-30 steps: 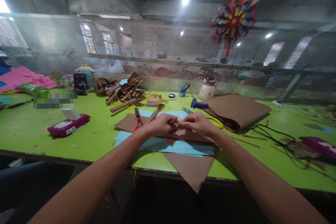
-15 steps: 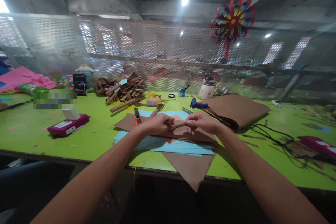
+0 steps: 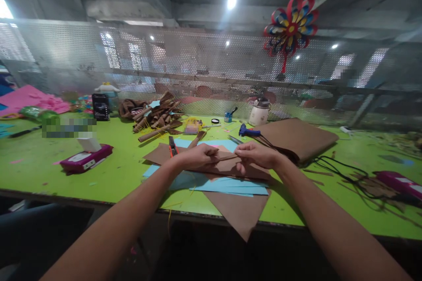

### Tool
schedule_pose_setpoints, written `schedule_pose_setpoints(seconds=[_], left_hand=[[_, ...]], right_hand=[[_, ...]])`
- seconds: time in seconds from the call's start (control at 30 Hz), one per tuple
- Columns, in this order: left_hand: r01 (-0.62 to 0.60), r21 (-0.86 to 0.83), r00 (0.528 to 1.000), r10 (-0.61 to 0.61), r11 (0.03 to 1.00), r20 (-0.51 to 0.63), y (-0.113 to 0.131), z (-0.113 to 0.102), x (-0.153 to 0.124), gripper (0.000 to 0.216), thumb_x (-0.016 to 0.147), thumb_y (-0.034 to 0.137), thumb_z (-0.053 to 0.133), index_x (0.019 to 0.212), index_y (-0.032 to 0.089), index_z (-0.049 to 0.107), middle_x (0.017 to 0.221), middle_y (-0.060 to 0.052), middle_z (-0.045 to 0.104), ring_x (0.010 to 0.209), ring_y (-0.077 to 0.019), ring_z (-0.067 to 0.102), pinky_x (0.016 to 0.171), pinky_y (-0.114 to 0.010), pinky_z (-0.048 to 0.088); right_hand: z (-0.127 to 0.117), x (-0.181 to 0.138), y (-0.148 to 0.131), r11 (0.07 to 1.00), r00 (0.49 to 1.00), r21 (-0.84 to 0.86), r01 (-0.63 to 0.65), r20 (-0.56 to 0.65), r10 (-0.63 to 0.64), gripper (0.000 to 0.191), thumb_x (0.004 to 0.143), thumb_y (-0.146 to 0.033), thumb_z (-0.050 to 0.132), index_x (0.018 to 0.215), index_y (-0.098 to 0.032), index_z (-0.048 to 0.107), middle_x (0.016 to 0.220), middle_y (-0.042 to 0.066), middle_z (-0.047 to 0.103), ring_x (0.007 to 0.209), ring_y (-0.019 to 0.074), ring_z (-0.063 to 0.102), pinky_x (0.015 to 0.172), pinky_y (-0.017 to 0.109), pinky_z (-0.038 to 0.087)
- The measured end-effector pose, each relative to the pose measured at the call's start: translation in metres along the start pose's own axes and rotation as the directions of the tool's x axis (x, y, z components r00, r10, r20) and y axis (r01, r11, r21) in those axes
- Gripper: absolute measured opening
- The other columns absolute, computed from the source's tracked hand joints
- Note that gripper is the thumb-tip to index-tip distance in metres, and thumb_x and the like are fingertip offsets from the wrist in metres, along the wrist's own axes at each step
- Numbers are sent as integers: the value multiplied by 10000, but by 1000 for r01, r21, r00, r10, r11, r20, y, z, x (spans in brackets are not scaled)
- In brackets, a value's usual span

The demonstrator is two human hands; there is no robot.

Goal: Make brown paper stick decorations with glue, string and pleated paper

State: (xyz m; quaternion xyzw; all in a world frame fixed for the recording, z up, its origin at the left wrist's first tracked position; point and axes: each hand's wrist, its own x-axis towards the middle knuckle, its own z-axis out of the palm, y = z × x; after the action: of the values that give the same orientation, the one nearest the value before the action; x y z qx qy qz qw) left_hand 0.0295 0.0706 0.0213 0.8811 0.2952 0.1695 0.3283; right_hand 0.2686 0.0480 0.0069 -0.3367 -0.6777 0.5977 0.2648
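A narrow brown paper strip [image 3: 227,156] stretches between my two hands. My left hand [image 3: 200,156] is closed on its left end, and my right hand [image 3: 255,155] pinches the other end between thumb and fingers. Beneath them lies brown paper [image 3: 231,170] over several light blue sheets [image 3: 227,185], with a brown corner [image 3: 244,215] hanging past the table edge. An orange-and-black cutter-like tool [image 3: 172,146] rests beside my left hand. Close behind my right hand are the grey blades of what look like scissors [image 3: 234,139] and a blue glue gun [image 3: 249,131].
Folded brown paper [image 3: 296,138] lies to the right, near black cables [image 3: 346,175]. Rolled brown paper pieces [image 3: 161,116] are heaped at the back left. A purple box [image 3: 86,158], a phone [image 3: 100,106], a white bottle [image 3: 259,112] and a small blue jar [image 3: 228,117] stand around the green table.
My right hand has shifted slightly right along the strip, and more of the strip shows between the hands. My left hand has moved slightly left.
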Motion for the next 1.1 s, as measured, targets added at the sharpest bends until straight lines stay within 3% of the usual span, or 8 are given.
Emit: schedule_pose_setpoints(seconds=[0.17,0.3,0.4,0.53,0.7,0.87,1.0,1.1], left_hand=[[15,-391,999,3,920,45,-1,-1,0,251,745,374,549,718,127,507,583,39,401,511,-69,335,486,-213,253],[9,-582,997,34,813,63,3,1,-2,237,736,357,580,772,131,519,623,31,442,499,-58,371,474,-203,267],[15,-643,990,79,766,117,7,5,-4,216,764,346,559,778,134,523,593,21,487,507,-66,422,489,-201,287],[114,-616,977,24,780,211,10,8,-4,286,770,368,555,924,127,560,690,-36,591,566,-86,488,489,-195,301],[39,-545,995,-85,838,-60,1,2,3,312,765,400,549,857,105,594,682,-21,569,464,-40,363,422,-189,233],[-19,-476,991,-47,879,-127,0,4,7,346,736,399,582,938,119,597,656,1,547,502,-52,407,447,-184,275],[-89,-387,991,41,918,-131,-2,10,10,236,649,280,668,808,113,615,710,-17,603,651,-91,514,589,-206,377],[-35,-374,976,-48,927,-211,-4,9,11,195,639,242,662,770,106,611,659,-17,610,558,-80,491,506,-202,345]], right_hand=[[5,3,-4,971,962,112,212,-200,-187,323,749,-382,611,923,-109,600,774,64,633,621,132,607,637,309,502],[22,4,-13,954,958,96,283,-84,-276,372,690,-287,686,1025,-143,613,815,64,649,687,150,612,699,338,495],[32,3,-18,940,936,14,341,-102,-338,263,701,-292,672,917,-142,661,790,59,654,686,147,593,716,342,482],[34,3,-21,934,919,-73,350,-167,-357,206,730,-305,639,824,-125,671,738,51,637,695,141,569,715,317,463],[31,2,-20,958,951,-29,285,-112,-286,312,763,-345,590,984,-125,612,927,82,623,791,151,567,718,299,447],[33,3,-21,955,986,-254,154,-16,-164,275,781,-386,550,857,-132,624,742,8,594,653,103,509,625,226,392],[34,7,-16,912,974,-402,81,-164,-159,323,785,-417,519,696,-120,610,558,-24,495,519,78,403,499,210,304],[35,11,-11,924,941,-368,105,-265,-213,278,756,-382,553,744,-118,639,582,-15,514,530,78,409,499,212,314]])
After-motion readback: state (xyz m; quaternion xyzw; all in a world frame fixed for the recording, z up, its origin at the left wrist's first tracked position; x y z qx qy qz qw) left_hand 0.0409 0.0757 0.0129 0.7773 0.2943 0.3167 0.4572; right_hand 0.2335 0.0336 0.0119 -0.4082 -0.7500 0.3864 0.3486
